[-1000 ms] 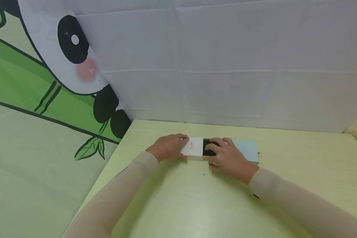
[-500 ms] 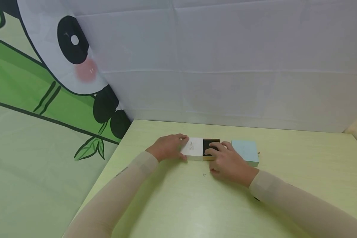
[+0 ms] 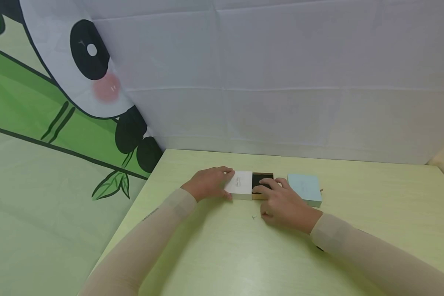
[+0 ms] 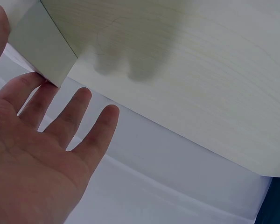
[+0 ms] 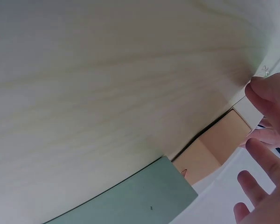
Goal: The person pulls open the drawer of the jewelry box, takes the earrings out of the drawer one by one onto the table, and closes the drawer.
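My left hand [image 3: 210, 183] holds the left end of a white box sleeve [image 3: 242, 183], with the thumb at its near side and fingers at its far side. In the left wrist view, two fingers meet the edge of the white sleeve [image 4: 44, 44] and the others are spread. A brown drawer with a black inside [image 3: 260, 179] sticks out of the sleeve's right end. My right hand [image 3: 285, 205] hovers by this drawer, index and middle fingers over the black part; contact cannot be told. The right wrist view shows its fingers apart, near the brown drawer [image 5: 210, 149].
A light blue box [image 3: 305, 188] lies just right of the drawer, with a small brown tab at its right side. One tiny thin item [image 3: 254, 217] lies on the pale wooden table [image 3: 222, 255], close to my right thumb. A white cloth [image 3: 281, 82] hangs behind.
My right hand has drawn back slightly toward me from the drawer, showing more of its black inside and of the blue box. The left hand and white sleeve have stayed in place.
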The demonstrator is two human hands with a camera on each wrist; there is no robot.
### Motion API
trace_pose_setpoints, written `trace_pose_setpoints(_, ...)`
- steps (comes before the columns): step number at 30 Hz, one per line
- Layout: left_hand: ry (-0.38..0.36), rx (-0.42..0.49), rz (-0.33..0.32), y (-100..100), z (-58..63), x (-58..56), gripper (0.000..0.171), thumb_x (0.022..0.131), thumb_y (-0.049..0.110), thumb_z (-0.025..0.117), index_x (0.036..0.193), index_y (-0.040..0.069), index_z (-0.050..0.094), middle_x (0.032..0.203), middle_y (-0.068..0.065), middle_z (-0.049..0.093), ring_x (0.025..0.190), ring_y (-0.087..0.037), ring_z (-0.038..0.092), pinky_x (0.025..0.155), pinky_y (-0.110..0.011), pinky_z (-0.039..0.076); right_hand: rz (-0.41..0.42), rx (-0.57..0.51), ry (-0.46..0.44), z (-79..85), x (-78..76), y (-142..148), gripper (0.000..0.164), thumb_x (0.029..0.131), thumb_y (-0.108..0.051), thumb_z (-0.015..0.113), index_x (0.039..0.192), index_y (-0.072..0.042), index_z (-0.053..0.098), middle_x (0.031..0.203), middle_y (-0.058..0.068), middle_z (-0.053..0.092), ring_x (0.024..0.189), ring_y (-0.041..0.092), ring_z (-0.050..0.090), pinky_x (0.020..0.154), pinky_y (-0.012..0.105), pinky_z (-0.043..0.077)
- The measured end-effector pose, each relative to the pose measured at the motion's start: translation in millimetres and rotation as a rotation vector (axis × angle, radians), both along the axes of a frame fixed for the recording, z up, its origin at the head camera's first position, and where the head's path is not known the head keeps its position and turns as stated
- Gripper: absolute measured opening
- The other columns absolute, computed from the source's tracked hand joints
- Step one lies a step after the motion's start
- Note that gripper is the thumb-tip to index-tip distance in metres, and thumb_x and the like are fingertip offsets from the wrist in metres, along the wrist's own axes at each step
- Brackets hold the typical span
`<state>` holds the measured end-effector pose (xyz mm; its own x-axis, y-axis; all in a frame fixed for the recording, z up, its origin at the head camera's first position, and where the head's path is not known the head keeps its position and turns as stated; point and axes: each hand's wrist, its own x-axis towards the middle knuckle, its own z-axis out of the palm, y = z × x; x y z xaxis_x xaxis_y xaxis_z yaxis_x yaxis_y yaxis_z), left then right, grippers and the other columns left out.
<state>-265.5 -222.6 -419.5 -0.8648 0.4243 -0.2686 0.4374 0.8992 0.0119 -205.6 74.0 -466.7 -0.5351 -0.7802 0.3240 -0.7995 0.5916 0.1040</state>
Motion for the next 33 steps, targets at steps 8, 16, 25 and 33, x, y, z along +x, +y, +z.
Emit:
trace_pose_setpoints(8, -0.006, 0.008, -0.004, 0, 1.7, 2.4, 0.105, 0.102, 0.061, 0.09, 0.185, 0.018, 0.043, 0.19, -0.003, 0.048, 0.17, -0.033, 0.057, 0.13, -0.056, 0.058, -0.002, 0.001, 0.004, -1.9, -1.0, 0, 0.026, 0.096, -0.023, 0.094, 0.074, -0.034, 0.083, 0.151, 0.004, 0.076, 0.149, 0.041, 0.066, 0.117, 0.064, 0.056)
trace_pose_setpoints(16, -0.002, 0.002, -0.012, -1, 2.9, 2.0, 0.104, 0.102, 0.061, 0.09, 0.185, 0.018, 0.043, 0.19, -0.003, 0.048, 0.17, -0.033, 0.057, 0.13, -0.055, 0.058, -0.01, -0.009, 0.02, -2.4, -0.4, 2, 0.022, 0.095, -0.025, 0.096, 0.077, -0.033, 0.087, 0.149, 0.004, 0.077, 0.149, 0.043, 0.067, 0.118, 0.065, 0.056)
trace_pose_setpoints(25, -0.014, -0.004, 0.0, 1, 2.3, 1.1, 0.104, 0.103, 0.06, 0.089, 0.185, 0.019, 0.043, 0.191, -0.003, 0.047, 0.17, -0.033, 0.056, 0.131, -0.057, 0.057, -0.034, -0.029, 0.027, 3.9, 0.4, 6, 0.015, 0.096, -0.028, 0.093, 0.083, -0.034, 0.09, 0.147, 0.004, 0.079, 0.147, 0.04, 0.068, 0.114, 0.065, 0.057)
trace_pose_setpoints(33, -0.009, -0.011, 0.002, 0, 0.9, 0.3, 0.104, 0.102, 0.061, 0.089, 0.185, 0.019, 0.042, 0.191, -0.002, 0.047, 0.172, -0.031, 0.054, 0.134, -0.056, 0.055, -0.085, -0.067, -0.048, 12.4, -3.3, 18, 0.007, 0.094, -0.033, 0.098, 0.094, -0.033, 0.092, 0.15, 0.004, 0.078, 0.15, 0.039, 0.065, 0.117, 0.068, 0.055)
